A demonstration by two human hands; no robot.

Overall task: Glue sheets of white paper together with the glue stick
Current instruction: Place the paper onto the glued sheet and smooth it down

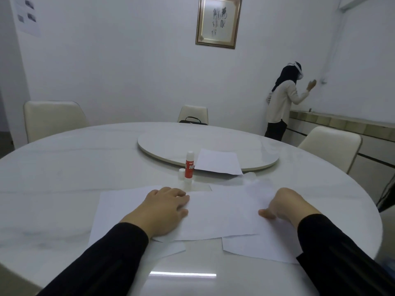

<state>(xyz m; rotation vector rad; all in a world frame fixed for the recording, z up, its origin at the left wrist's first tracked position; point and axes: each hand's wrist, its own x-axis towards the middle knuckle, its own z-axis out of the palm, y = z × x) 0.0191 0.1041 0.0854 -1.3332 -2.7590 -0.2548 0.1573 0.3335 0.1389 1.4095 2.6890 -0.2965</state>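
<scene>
White paper sheets [215, 216] overlapping, left hand [162, 210] flat on top, right hand [286, 206] grip curled, pressing paper

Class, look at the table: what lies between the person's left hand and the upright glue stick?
In the head view, between the left hand and the glue stick lie the far edge of a white sheet and bare table. A small white cap stands beside the stick.

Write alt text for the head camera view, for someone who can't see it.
Both hands, left hand and right hand, press overlapping white paper sheets on a round white table. An upright red glue stick stands beyond them.
</scene>
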